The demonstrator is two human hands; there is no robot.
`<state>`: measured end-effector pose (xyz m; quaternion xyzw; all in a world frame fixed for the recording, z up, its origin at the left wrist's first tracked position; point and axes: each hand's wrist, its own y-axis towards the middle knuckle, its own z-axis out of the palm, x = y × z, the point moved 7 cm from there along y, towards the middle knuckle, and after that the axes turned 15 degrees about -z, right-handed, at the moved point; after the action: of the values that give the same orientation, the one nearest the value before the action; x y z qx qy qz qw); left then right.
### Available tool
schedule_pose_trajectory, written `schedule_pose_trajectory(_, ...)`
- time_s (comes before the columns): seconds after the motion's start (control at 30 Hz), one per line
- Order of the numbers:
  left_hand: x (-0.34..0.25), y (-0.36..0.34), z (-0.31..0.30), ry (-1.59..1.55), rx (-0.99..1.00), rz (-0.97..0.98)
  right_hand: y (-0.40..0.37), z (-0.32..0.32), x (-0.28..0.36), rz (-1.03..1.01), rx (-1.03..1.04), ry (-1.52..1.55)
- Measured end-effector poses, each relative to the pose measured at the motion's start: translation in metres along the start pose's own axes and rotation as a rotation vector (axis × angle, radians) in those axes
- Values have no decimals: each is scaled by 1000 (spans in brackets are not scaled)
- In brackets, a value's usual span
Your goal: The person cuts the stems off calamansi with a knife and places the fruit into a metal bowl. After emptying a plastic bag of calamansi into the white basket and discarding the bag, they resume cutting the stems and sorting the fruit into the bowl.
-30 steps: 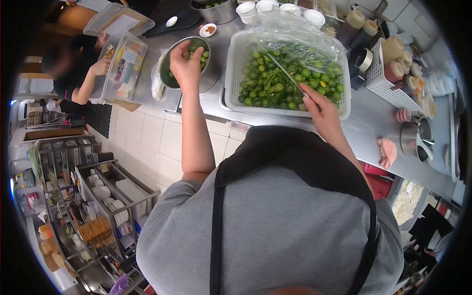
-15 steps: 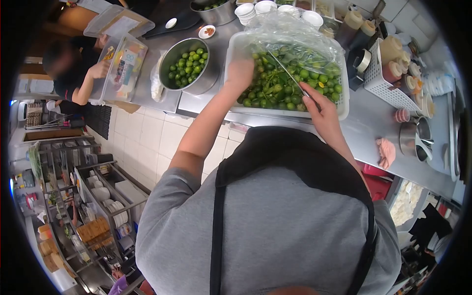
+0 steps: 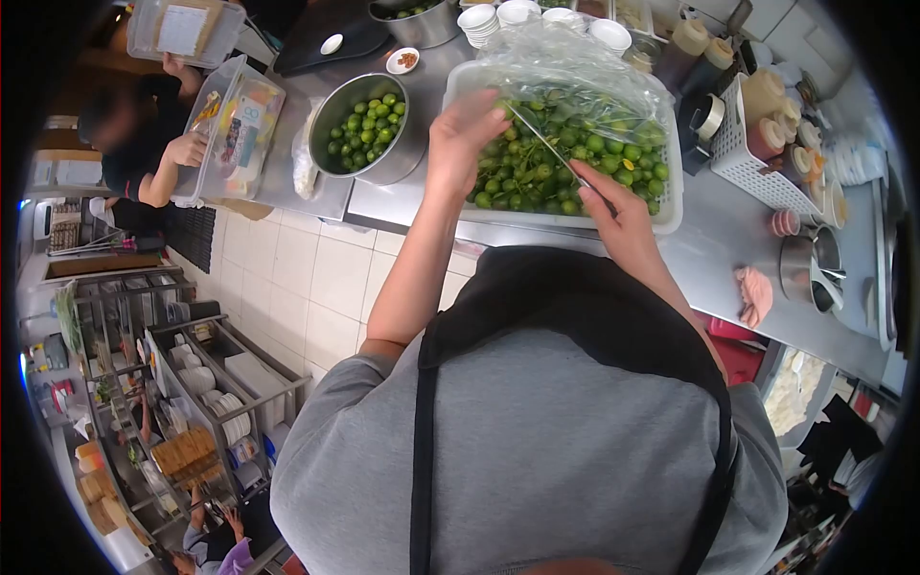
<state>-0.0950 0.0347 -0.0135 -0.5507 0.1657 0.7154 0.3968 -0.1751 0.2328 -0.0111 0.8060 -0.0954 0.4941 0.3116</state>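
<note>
A white tub holds many small green limes with some leaves, its far part covered by clear plastic. My right hand grips the dark handle of a long thin knife, whose blade points up and left over the limes. Above the tub's left side is my left hand, its fingers spread and blurred, with nothing visible in it. A steel pot of limes stands left of the tub.
At the left, another person handles a clear bin and its lid. White bowls stand behind the tub. A white basket of bottles, a pink cloth and steel containers are on the right.
My left hand has risen from the limes and opened, its forearm more upright. My right hand and the knife have shifted slightly left. The other person's lid has moved up and left.
</note>
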Motion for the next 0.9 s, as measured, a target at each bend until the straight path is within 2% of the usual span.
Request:
schedule_pose_trajectory(0.13,0,0,0,-14,14,31,1,-3,1,-17,0,-54)
schedule_pose_trajectory(0.2,-2,-1,3,178,-24,46,3,-4,4,-54,-13,-86)
schedule_pose_trajectory(0.23,-2,-5,7,178,-23,45,4,-4,5,-45,-30,-93)
schedule_pose_trajectory(0.3,10,-18,33,298,90,-26,7,-6,2,-37,-49,-99)
schedule_pose_trajectory(0.33,16,-22,41,347,130,1,10,-9,-3,-9,-59,-116)
schedule_pose_trajectory(0.43,15,-10,28,163,30,-2,11,-13,-2,9,-66,-93)
schedule_pose_trajectory(0.5,10,2,13,181,-10,20,5,-13,1,6,-61,-57)
schedule_pose_trajectory(0.57,-3,3,4,113,-52,104,-1,-8,8,-86,-71,-19)
schedule_pose_trajectory(0.73,-4,1,4,161,-73,107,-4,-8,8,-63,-43,-72)
schedule_pose_trajectory(0.8,3,0,6,292,-70,79,-1,-7,7,-23,-24,-93)
schedule_pose_trajectory(0.9,9,-7,18,198,17,10,5,-7,9,-55,-53,-117)
